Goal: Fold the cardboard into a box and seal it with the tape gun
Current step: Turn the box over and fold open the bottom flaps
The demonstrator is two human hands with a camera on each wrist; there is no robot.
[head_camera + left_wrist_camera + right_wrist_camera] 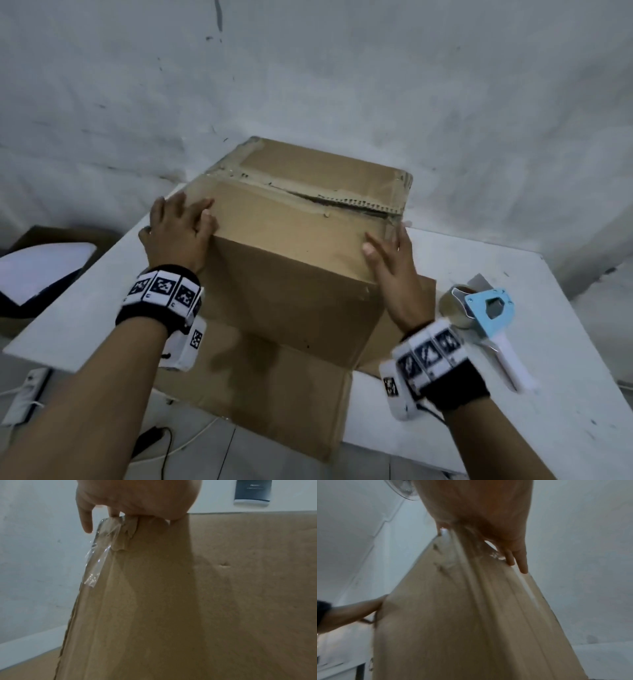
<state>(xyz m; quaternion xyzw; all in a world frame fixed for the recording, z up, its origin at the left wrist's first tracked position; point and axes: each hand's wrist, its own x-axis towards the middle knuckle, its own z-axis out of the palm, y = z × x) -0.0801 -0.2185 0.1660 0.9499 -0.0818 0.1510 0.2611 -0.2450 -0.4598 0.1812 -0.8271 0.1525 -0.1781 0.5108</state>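
At table's middle: cardboard box (294,246) stands, top seam gaping | my left hand (178,233) and right hand (394,267) press flat-fingered on its top corners | tape gun (486,318) near right edge, untouched.

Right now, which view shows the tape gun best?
The head view: the tape gun lies whole on the white table, right of the box, untouched. The left and right wrist views show only cardboard, hands and wall, no tape gun.
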